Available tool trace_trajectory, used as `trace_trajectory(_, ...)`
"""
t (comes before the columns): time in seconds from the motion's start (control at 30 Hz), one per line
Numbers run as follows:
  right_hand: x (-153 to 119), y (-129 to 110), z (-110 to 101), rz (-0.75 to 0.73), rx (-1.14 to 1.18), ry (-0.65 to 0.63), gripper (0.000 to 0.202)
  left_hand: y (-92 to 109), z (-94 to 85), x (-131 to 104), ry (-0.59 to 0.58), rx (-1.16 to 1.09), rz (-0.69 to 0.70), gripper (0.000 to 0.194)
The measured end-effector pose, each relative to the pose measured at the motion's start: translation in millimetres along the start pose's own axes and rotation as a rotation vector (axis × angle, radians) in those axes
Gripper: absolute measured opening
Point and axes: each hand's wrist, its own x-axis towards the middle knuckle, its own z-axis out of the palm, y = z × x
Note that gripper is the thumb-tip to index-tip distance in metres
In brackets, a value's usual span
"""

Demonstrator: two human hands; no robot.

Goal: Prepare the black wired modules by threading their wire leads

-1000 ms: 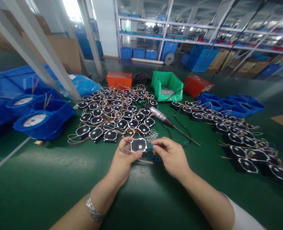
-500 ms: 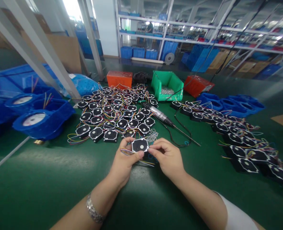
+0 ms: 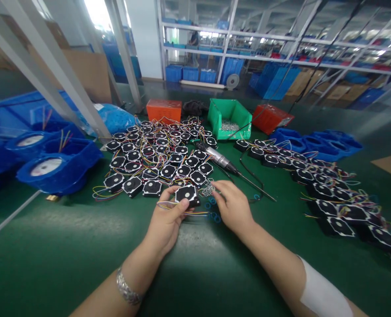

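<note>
My left hand [image 3: 166,214] is closed round a small square black motor [image 3: 186,194] with white corners, its thumb on the top face. Coloured wires [image 3: 197,214] run from the motor under the hand and stick out to the right. My right hand [image 3: 234,206] is apart from the motor, its fingertips pinched at a small pile of silver screws [image 3: 207,189]. Whether a screw is between those fingertips is too small to tell. Several blue rings [image 3: 214,215] lie on the green table between the hands.
Many similar motors [image 3: 152,188] crowd the table ahead; rows of more motors [image 3: 327,191] stand at right. An electric screwdriver [image 3: 220,159] with a long bit lies beyond my right hand. Behind it are a green bin [image 3: 215,119] of screws and orange boxes [image 3: 164,111]. Blue housings [image 3: 50,165] sit left.
My right hand has left the motor's corner and moved slightly away to the screw pile. My left hand has shifted the motor a little left and nearer the motors ahead.
</note>
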Motion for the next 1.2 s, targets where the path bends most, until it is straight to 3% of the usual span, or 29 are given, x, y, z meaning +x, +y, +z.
trace_trajectory(0.13, 24, 35, 1, 0.261, -0.127, -0.26, 0.025, 0, -0.7, 0, 0.002, 0.016, -0.021, 0.042)
trace_trajectory(0.3, 43, 42, 14, 0.282, -0.185, -0.529, 0.048, -1, -3.9, 4, 0.012, 0.01, -0.033, 0.043)
trace_trajectory(0.43, 44, 29, 23, 0.23, -0.314, -0.527, 0.052, -1, -5.8, 6, 0.007, 0.002, -0.036, 0.042)
trace_trajectory(0.67, 35, 19, 17, 0.173, -0.409, -0.542, 0.011, 0, -4.3, 3, -0.008, 0.029, -0.06, 0.045)
trace_trajectory(0.83, 27, 23, 10, 0.208, -0.355, -0.516, 0.009, -1, -1.4, 0, 0.011, 0.043, -0.105, 0.043)
trace_trajectory(1.03, 23, 31, 0, 0.378, -0.066, -0.442, 0.01, -2, 0.1, 1, -0.052, 0.037, -0.182, 0.038)
trace_trajectory(1.2, 17, 15, -15, 0.586, 0.847, -0.353, 0.017, -4, -1.8, 1, -0.097, 0.067, -0.208, 0.034)
